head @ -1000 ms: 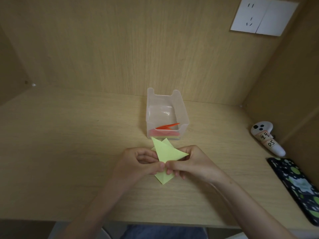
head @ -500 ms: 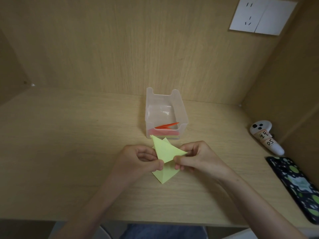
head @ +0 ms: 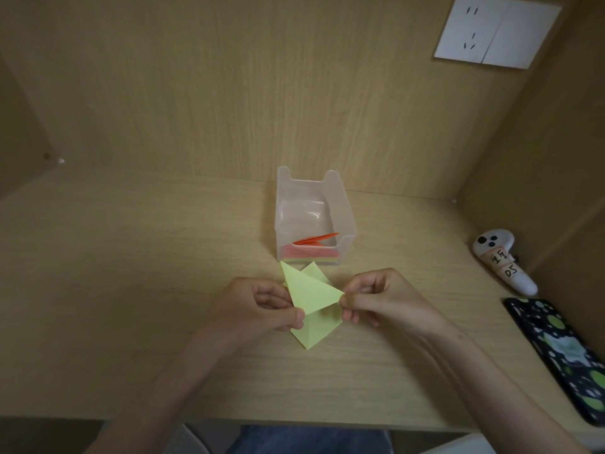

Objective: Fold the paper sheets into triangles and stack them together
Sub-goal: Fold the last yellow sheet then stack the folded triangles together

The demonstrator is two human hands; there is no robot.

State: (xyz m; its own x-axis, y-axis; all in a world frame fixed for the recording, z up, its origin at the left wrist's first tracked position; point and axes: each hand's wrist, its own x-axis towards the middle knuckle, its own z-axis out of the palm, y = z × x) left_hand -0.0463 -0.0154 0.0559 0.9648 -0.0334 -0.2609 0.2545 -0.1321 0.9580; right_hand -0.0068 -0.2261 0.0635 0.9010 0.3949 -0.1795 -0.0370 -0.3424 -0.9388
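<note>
Two hands work nearest, over the table (head: pixel 131 290). The left hand (head: pixel 262 309) pinches the yellow paper (head: pixel 311 293) at its near-left corner, thumb against fingertips. The right hand (head: pixel 386 299) pinches the paper's right tip, its other fingers curled.

Paper: just in front of the bin, low over the table. A triangular flap is raised over a lower layer whose point faces the person. Whether this is one sheet or two cannot be told.

Progress, as judged: this fold is unfinished, with the flap lifted and the edges not yet matched. It still has to be flattened and added to the stack.

Right side, off-task: phone (head: pixel 563 352), then controller (head: pixel 501 260).

One clear bin (head: pixel 347 221) stands behind the paper, short of the wall (head: pixel 229 93).
- An orange folded piece (head: pixel 316 239) lies tilted on top.
- Red paper (head: pixel 307 252) lies flat at the bottom. Its count and fold cannot be read.
- This is probably the stack so far.

Farthest: socket (head: pixel 497 34) on the wall.
</note>
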